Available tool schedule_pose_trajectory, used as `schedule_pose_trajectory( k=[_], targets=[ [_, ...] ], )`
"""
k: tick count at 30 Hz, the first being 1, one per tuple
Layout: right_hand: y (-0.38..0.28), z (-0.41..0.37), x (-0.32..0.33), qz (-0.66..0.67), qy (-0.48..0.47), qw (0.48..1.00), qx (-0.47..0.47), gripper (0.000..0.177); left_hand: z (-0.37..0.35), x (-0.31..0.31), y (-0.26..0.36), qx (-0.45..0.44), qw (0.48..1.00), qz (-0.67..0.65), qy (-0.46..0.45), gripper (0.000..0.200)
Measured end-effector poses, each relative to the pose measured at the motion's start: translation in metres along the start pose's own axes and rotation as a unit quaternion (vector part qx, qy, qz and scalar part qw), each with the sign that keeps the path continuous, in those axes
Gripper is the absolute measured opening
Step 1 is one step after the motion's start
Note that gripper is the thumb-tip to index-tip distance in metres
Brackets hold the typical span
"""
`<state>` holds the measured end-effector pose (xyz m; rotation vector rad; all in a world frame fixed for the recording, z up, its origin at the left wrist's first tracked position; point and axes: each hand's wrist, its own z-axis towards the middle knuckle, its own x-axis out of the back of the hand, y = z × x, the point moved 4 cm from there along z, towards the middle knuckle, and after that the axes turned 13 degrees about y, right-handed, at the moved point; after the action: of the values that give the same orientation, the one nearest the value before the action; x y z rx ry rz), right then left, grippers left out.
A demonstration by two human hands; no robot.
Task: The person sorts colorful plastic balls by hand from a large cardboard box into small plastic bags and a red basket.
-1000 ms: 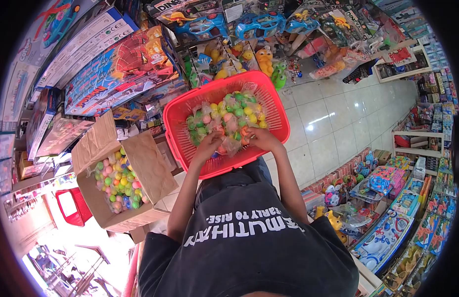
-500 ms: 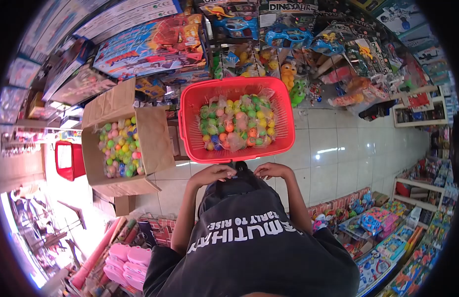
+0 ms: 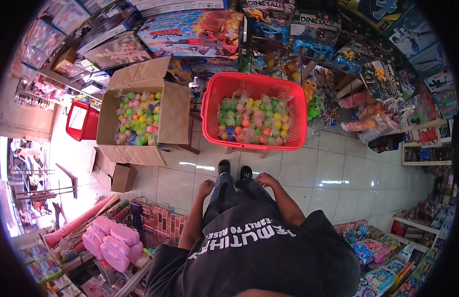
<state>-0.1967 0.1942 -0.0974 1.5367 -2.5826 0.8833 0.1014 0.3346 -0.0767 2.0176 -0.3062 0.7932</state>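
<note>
My left hand (image 3: pixel 206 187) hangs beside my left thigh, its fingers curled in and nothing seen in them. By my right thigh, my right hand (image 3: pixel 265 180) has loosely bent fingers, partly apart, and holds nothing visible. Neither hand touches the red plastic basket (image 3: pixel 254 147), which stands ahead of me on a wooden support. Inside it lie several clear bags of colourful balls (image 3: pixel 254 119). To its left is an open cardboard box (image 3: pixel 175 114) with more colourful balls (image 3: pixel 138 119) in it.
Toy packages (image 3: pixel 190 34) and hanging dinosaur toys (image 3: pixel 313 47) line the far side. A red container (image 3: pixel 83 121) stands left of the box. Pink cases (image 3: pixel 113 242) are behind me at left, beside a low brick-patterned edge (image 3: pixel 162 222). White tiles (image 3: pixel 294 168) cover the floor.
My hands have dropped from in front of my waist to my sides. The basket and the box now appear farther from my body, and my shoes have come into view.
</note>
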Motion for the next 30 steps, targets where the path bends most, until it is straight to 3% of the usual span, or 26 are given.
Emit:
schedule_pose_trajectory(
  k=[4, 6, 9, 14, 16, 21, 23, 24, 26, 30],
  targets=[
    [-0.012, -0.01, -0.01, 0.037, 0.013, 0.999, 0.011, 0.026, -0.026, -0.01, -0.069, 0.101, 0.991, -0.079, 0.044, 0.033],
    [-0.014, -0.01, -0.015, 0.038, 0.006, 0.999, 0.018, 0.027, -0.039, -0.014, -0.088, 0.217, 0.967, -0.13, 0.03, 0.032],
    [-0.016, 0.0, -0.028, 0.023, 0.021, 0.999, -0.025, 0.027, -0.046, 0.014, -0.084, 0.159, 0.985, -0.068, 0.027, 0.032],
    [-0.062, 0.008, -0.074, 0.018, 0.038, 0.998, -0.042, 0.029, -0.035, 0.066, -0.109, 0.111, 0.985, -0.123, 0.051, 0.035],
    [-0.088, 0.018, -0.102, -0.006, 0.043, 0.999, 0.007, 0.029, -0.041, 0.087, -0.119, 0.164, 0.961, -0.22, 0.029, 0.032],
    [-0.185, 0.016, -0.175, -0.005, -0.001, 0.997, 0.079, 0.027, -0.045, 0.133, -0.178, 0.204, 0.956, -0.208, 0.042, 0.032],
    [-0.23, 0.006, -0.196, -0.076, -0.027, 0.988, 0.133, 0.029, -0.049, 0.147, -0.197, 0.211, 0.955, -0.196, 0.063, 0.033],
    [-0.247, 0.005, -0.204, -0.082, -0.033, 0.987, 0.135, 0.029, -0.05, 0.159, -0.2, 0.194, 0.953, -0.217, 0.088, 0.033],
    [-0.286, -0.004, -0.221, -0.12, -0.077, 0.961, 0.237, 0.03, -0.052, 0.183, -0.201, 0.18, 0.947, -0.238, 0.117, 0.033],
    [-0.364, -0.049, -0.228, -0.072, -0.117, 0.953, 0.271, 0.028, -0.049, 0.238, -0.167, 0.134, 0.93, -0.311, 0.144, 0.034]
  ],
)
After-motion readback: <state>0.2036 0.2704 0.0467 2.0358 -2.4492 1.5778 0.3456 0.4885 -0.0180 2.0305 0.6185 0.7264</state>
